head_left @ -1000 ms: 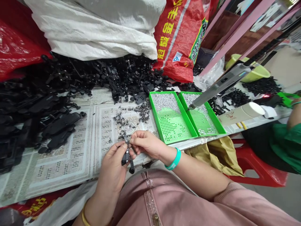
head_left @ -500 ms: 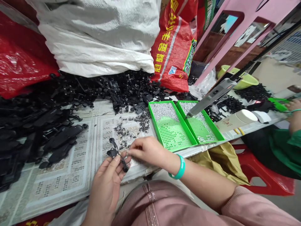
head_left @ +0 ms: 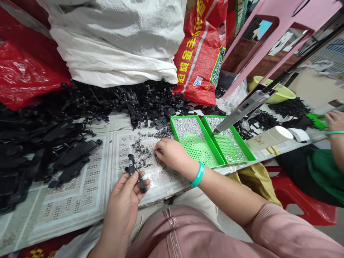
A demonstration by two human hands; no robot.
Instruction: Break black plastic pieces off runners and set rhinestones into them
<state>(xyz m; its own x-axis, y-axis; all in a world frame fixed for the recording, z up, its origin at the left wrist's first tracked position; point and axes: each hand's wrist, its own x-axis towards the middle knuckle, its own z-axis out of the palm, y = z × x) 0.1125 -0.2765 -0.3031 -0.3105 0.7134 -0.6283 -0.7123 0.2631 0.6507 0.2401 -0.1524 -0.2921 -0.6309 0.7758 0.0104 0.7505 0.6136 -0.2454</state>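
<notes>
My left hand (head_left: 124, 196) grips a small black plastic piece with jointed arms (head_left: 131, 165) between thumb and fingers, just above the table's front edge. Round ends show on its arms, and my fingers cover part of its middle. My right hand (head_left: 172, 153), with a teal wristband, is at the scatter of tiny black parts (head_left: 139, 147) on the table. Its fingers are curled together, and whatever may be between them is hidden. Left of the green trays (head_left: 210, 139), which hold many small silvery screws, that hand stays apart from the black piece.
A large heap of black plastic parts (head_left: 115, 102) covers the back and left of the table (head_left: 107, 157). White (head_left: 120, 46) and red sacks (head_left: 199, 53) stand behind. An electric screwdriver (head_left: 242, 109) hangs over the right tray. Beyond a white bottle (head_left: 268, 138) is a co-worker's hand (head_left: 335, 121).
My right hand has left the black piece and moved up and right to the tiny parts. The left hand still holds the piece, nearly in place.
</notes>
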